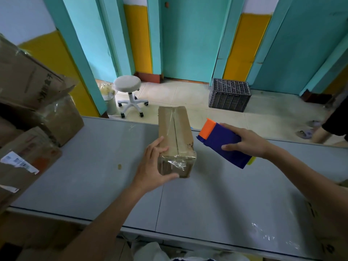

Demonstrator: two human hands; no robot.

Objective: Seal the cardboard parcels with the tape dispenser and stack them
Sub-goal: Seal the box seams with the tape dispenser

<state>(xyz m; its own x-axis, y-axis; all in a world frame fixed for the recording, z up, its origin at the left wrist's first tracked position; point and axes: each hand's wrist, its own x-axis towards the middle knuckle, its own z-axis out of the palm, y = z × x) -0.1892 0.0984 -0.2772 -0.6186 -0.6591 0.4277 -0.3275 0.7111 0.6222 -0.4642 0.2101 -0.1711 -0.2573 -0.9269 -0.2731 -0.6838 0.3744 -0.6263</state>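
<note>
Left hand steadying a taped cardboard parcel, right hand holding the tape dispenser beside it.

The left hand point(154, 164) is grasping the near left corner of the cardboard parcel point(176, 136), thumb under the near end and fingers curling over the top edge. The parcel is lying lengthwise on the grey counter point(94, 176), clear tape running along its top seam and crinkling over the near end. The right hand point(246, 142) is gripping the blue tape dispenser point(222, 144), holding it just right of the parcel and apart from it, its orange end pointing away from the person. A pile of cardboard boxes point(33, 110) is sitting at the counter's left end. Beyond the counter, a white stool point(129, 91) and a grey plastic crate point(229, 95) are standing on the tiled floor.
</note>
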